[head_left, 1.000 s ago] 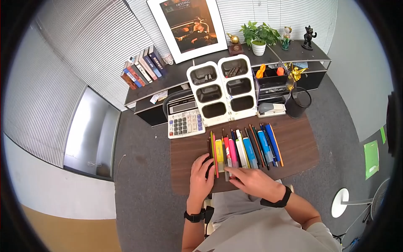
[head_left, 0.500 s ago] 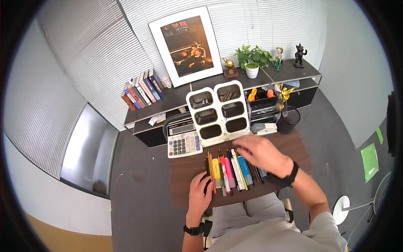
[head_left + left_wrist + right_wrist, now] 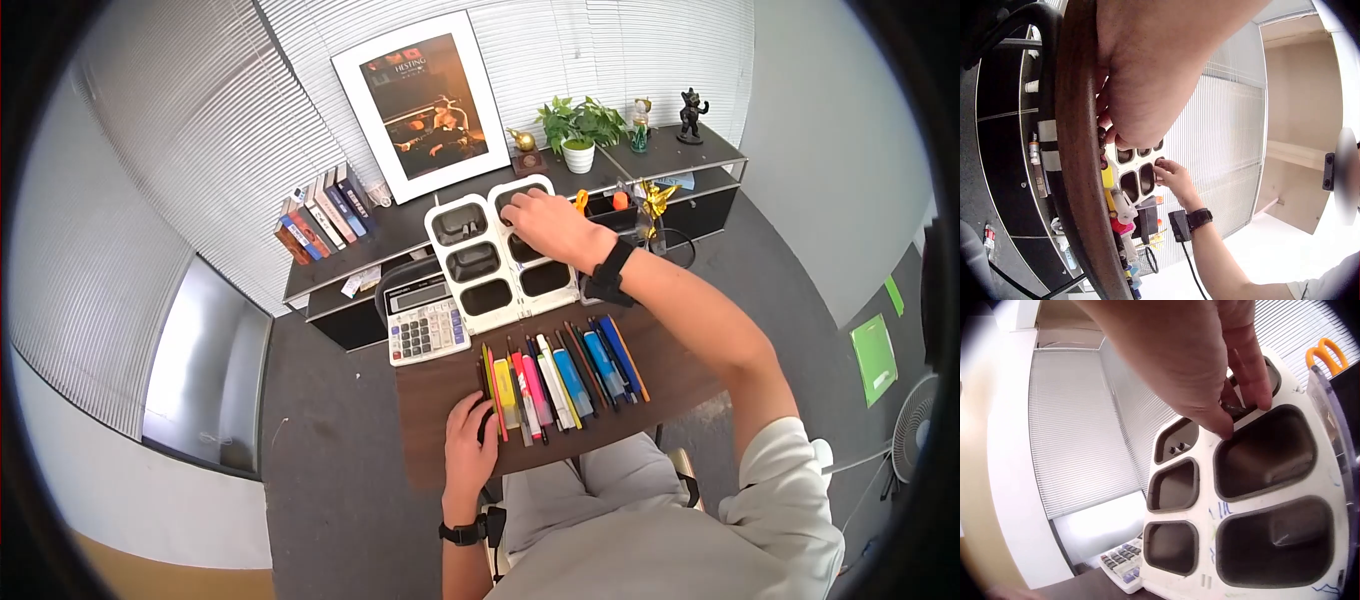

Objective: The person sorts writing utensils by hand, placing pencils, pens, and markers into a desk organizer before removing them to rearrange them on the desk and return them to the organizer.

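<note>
In the head view my right hand (image 3: 555, 230) reaches to the upper right compartment of a white six-compartment organizer (image 3: 478, 318). Up close in the right wrist view, the thumb and fingertips close round a dark slim thing (image 3: 1235, 411) at that compartment's mouth; the hand hides most of it. My left hand (image 3: 470, 450) rests on the desk, its fingers along the left end of a row of pens, pencils and highlighters. Beside those fingers lie a red pencil (image 3: 497, 405) and a yellow highlighter (image 3: 505, 385). Farther right are a pink highlighter (image 3: 538, 395) and blue highlighters (image 3: 573, 380).
A calculator (image 3: 428, 335) stands left of the organizer on the brown desk (image 3: 430, 420). Behind are a low black shelf with books (image 3: 325, 220), a framed poster (image 3: 420, 110), a potted plant (image 3: 578, 150) and orange-handled scissors (image 3: 1327, 356).
My right hand has left the near end of the pen row and moved up and away to the organizer's upper right compartment. The left hand stays beside the row.
</note>
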Action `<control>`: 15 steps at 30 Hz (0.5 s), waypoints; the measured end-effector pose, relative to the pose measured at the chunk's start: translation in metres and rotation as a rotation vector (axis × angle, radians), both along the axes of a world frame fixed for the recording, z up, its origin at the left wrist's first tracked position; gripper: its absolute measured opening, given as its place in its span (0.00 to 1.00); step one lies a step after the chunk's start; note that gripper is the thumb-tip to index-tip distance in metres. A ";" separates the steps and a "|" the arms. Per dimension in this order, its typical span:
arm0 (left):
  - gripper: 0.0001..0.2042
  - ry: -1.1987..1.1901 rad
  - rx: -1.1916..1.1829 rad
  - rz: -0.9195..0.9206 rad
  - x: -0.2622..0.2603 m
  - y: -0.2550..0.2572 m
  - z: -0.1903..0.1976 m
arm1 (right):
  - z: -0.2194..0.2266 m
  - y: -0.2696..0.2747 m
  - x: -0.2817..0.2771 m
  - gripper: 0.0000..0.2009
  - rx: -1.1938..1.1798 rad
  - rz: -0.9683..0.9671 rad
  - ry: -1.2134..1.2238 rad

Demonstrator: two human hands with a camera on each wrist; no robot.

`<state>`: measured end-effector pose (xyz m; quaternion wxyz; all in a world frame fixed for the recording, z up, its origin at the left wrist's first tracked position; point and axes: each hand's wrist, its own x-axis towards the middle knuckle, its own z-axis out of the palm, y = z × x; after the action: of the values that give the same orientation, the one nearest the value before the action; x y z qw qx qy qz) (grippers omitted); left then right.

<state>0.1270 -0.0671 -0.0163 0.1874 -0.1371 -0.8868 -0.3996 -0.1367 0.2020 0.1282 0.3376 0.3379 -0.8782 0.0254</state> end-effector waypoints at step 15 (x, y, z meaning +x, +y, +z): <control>0.13 -0.010 -0.022 -0.006 0.000 0.001 0.005 | 0.060 0.037 0.079 0.08 -0.231 0.133 -0.001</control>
<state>0.1272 -0.0660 -0.0113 0.1803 -0.1396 -0.8917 -0.3910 -0.0577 0.2394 0.1883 0.3715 0.3542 -0.8452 0.1489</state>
